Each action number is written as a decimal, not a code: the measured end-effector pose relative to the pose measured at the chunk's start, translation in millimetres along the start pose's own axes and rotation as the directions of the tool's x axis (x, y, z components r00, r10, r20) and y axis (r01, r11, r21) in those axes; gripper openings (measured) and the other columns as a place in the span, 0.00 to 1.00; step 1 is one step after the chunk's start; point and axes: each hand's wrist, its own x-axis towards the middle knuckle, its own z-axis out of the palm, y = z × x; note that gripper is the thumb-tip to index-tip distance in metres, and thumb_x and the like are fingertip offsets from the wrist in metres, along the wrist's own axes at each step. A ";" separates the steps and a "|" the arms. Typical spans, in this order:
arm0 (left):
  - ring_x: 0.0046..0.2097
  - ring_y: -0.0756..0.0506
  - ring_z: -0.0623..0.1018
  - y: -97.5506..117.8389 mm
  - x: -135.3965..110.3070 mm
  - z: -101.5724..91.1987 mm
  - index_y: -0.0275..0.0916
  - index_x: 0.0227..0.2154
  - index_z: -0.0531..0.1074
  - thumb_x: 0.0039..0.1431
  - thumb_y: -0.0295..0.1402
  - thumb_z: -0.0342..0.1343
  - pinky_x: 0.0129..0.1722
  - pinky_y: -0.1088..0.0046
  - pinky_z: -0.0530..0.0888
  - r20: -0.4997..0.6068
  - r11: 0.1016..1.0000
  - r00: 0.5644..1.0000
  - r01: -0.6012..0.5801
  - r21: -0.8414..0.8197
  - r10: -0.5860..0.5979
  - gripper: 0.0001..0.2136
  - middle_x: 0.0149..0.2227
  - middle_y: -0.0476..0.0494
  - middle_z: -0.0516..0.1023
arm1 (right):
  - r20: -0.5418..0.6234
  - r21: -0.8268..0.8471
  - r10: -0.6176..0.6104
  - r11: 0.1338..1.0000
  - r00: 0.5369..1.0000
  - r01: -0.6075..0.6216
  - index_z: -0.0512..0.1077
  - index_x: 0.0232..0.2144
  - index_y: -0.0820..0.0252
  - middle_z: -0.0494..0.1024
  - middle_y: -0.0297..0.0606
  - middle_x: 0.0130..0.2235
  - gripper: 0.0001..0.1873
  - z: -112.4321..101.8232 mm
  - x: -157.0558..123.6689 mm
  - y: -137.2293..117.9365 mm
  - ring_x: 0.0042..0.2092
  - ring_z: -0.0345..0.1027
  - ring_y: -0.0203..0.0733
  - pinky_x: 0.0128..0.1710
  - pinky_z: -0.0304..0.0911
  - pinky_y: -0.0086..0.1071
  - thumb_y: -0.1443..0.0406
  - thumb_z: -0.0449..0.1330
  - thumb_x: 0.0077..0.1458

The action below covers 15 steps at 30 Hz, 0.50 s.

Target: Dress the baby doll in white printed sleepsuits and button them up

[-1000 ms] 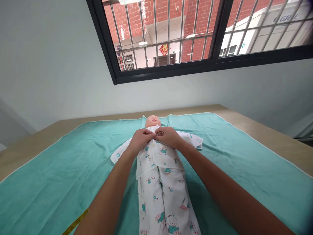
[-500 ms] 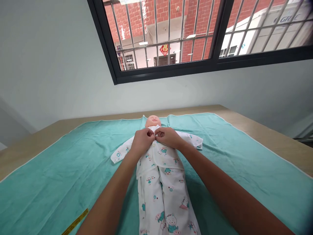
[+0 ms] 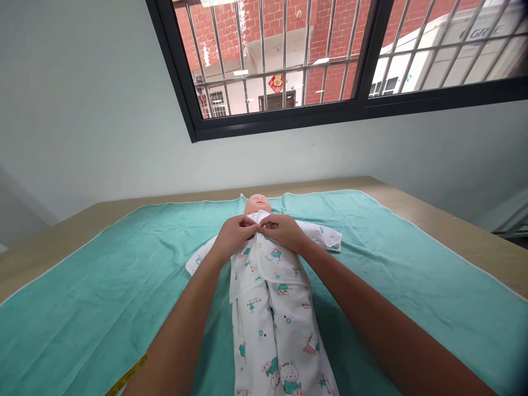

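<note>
A baby doll (image 3: 258,203) lies on its back, dressed in a white printed baby shirt (image 3: 275,267) and matching trousers (image 3: 289,335). At the upper chest, just below the neck, my left hand (image 3: 236,235) pinches the front edge of the shirt. My right hand (image 3: 284,230) meets it from the other side, its fingers also closed on the shirt front. The fingertips of both hands nearly touch, and they hide the bit of fabric or fastener between them. Both sleeves spread out to the sides.
Under the doll a turquoise blanket (image 3: 124,280) covers most of a wooden table (image 3: 445,225). A yellow tape strip (image 3: 127,377) lies near my left forearm. Behind the table stands a pale wall (image 3: 103,110) with a dark-framed, barred window (image 3: 272,125).
My left hand has turned and shifted slightly left, its fingers flatter over the shirt front. My right hand stays almost where it was, still pinching.
</note>
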 end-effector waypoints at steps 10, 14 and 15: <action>0.29 0.48 0.72 -6.7 4.5 12.4 0.40 0.20 0.70 0.47 0.33 0.56 0.28 0.73 0.64 -0.189 0.965 0.975 -0.069 0.255 0.119 0.04 0.25 0.48 0.76 | -0.016 -0.043 -0.033 0.999 0.999 0.032 0.77 0.31 0.55 0.73 0.31 0.27 0.06 3.4 1.5 2.6 0.30 0.62 0.35 0.30 0.54 0.29 0.62 0.61 0.51; 0.27 0.48 0.72 -10.4 6.4 13.8 0.40 0.22 0.70 0.47 0.33 0.55 0.28 0.73 0.64 -0.208 0.975 0.975 -0.031 0.222 0.078 0.03 0.24 0.49 0.75 | -0.006 -0.048 -0.028 0.998 1.000 0.027 0.77 0.31 0.55 0.71 0.30 0.26 0.08 3.1 1.8 2.2 0.29 0.61 0.35 0.29 0.53 0.29 0.59 0.61 0.51; 0.27 0.49 0.71 -10.6 6.7 14.0 0.40 0.23 0.70 0.46 0.32 0.55 0.28 0.73 0.65 -0.212 0.977 0.975 -0.024 0.210 0.069 0.03 0.24 0.49 0.75 | -0.003 -0.049 -0.024 0.999 1.000 0.024 0.77 0.31 0.54 0.71 0.30 0.26 0.08 3.0 1.6 1.8 0.29 0.61 0.35 0.29 0.53 0.29 0.58 0.61 0.51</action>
